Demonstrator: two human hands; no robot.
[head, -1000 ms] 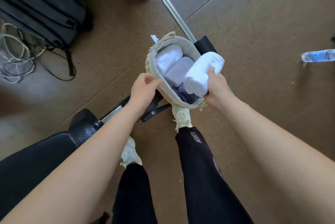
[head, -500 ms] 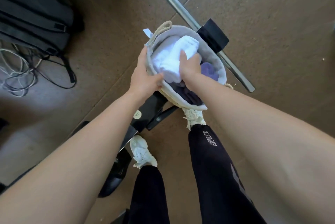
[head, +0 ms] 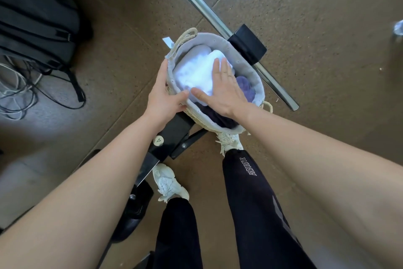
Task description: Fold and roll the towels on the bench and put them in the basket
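- Two hands are at the basket point(head: 246, 61). I see the left hand point(head: 162, 96) gripping its near rim, thumb over the lip and fingers along the outer wall. The right hand point(head: 220, 92) lies flat, fingers straight, pressing on the rolled white towel point(head: 194, 68) inside.
- That palm covers part of the white towel and most of a dark towel point(head: 214, 117) under the wrist. A purple towel point(head: 245, 85) peeks out just beside the fingers, and I cannot tell what lies deeper.
- I make out the bench frame point(head: 172, 135) only as black metal under the basket; the left forearm hides the rest.
- At the right edge a clear object point(head: 398, 29) is cut off, too little for me to name.
- Behind the basket a steel bar point(head: 209, 13) runs across the brown speckled floor point(head: 305, 29).
- Well apart at the left lie a black backpack point(head: 37, 22) and loose cables point(head: 17, 94).
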